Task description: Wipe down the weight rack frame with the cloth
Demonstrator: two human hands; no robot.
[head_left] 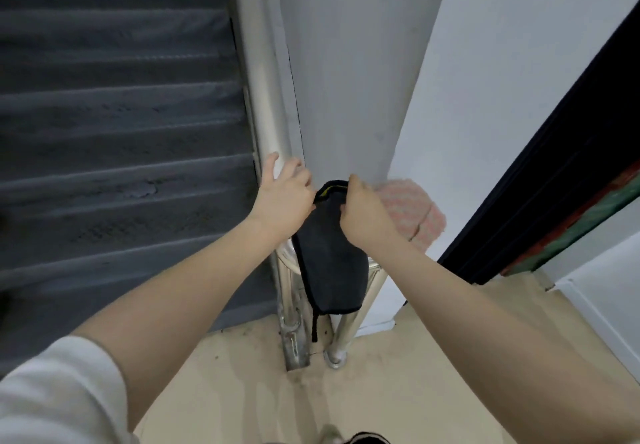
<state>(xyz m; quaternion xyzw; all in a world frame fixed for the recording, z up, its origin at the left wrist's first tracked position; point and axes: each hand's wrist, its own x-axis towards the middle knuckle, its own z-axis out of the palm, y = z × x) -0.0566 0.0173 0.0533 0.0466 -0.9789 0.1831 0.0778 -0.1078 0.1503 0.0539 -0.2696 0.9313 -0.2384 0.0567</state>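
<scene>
Floor (433, 357) comes first, pale and tan, right under the person, with a bit of dark shoe (369, 438) at the near edge. Two shiny posts (346, 332) stand on it and hold up the round metal rail (258, 73), which runs up and away beside the gray stairs (114, 104) on the left. No weight rack shows here, so this rail looks like the frame to be wiped. The dark cloth (330, 267) hangs over the bend of the rail, just above the posts, and a thin string dangles from its low edge. The right hand (362, 211) pinches the top of the cloth, with fingers curled tight on it. The left hand (284, 194) sits on the rail just left of the cloth, fingers bent loosely over the round bar; one fingertip may touch the cloth edge, but I cannot tell. It looks like the getting-ready step: the cloth is being set in place and wiping has not really begun. The next move would need the cloth wrapped snug around the bar, then slid along it with a firm press. Past the hands, to the right, lies something pink and fuzzy (412, 211) against the white wall (502, 62), too blurry to name. A dark door edge (554, 152) slants at the far right.
</scene>
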